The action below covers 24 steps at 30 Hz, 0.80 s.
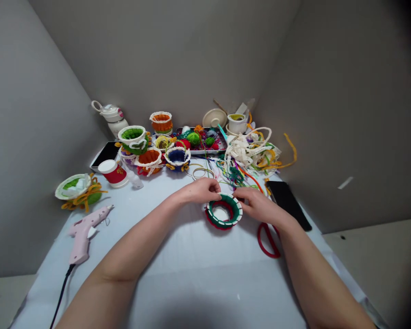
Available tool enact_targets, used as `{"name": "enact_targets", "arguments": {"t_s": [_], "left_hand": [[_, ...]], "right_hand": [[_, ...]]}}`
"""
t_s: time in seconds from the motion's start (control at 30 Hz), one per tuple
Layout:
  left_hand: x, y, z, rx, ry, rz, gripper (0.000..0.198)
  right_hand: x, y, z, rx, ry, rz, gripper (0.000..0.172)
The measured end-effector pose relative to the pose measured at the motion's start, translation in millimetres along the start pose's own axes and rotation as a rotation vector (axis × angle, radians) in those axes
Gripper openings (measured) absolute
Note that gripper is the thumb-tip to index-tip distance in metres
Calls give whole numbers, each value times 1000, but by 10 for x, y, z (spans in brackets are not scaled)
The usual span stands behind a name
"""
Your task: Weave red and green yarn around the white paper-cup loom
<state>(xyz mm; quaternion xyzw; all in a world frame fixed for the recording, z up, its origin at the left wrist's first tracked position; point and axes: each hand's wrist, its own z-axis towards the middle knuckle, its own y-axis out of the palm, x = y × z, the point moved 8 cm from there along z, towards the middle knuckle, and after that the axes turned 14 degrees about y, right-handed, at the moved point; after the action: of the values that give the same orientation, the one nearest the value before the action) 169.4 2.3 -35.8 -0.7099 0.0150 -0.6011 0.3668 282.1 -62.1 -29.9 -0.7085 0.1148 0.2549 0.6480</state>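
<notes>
A small yarn-woven cup (239, 211) stands on the table in front of me, with white slats round its rim and green and dark red yarn wound between them. My left hand (205, 190) is closed at its far left rim, thumb and fingers pinched together. At the far right rim, my right hand (256, 204) has its fingers bent against the cup; their tips are partly hidden. Red-handled scissors (270, 242) lie under my right forearm, their blades out of sight. Just beyond my hands lie loose green yarn (236, 177) and pale rings (203, 172).
At left are a pink glue gun (85, 230) with a black cord and a red-and-white paper cup (113, 173). Several finished yarn baskets (149, 160), a tray (205, 152) of yarn balls and a white lace heap (243, 151) line the back. A black phone (289, 205) lies right.
</notes>
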Motion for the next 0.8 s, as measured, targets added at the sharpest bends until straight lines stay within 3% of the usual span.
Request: {"name": "enact_targets", "arguments": {"t_s": [0.23,0.53,0.8], "left_hand": [[18,157,102,79,115,-124,26],[-176,60,90,190,11,-57,27],[-166,54,82,209,-6,-3,26]], "right_hand": [[4,-16,2,11,17,55,22],[62,-193,-96,22,52,80,19],[-76,-340,-159,186,-2,45,19]]}}
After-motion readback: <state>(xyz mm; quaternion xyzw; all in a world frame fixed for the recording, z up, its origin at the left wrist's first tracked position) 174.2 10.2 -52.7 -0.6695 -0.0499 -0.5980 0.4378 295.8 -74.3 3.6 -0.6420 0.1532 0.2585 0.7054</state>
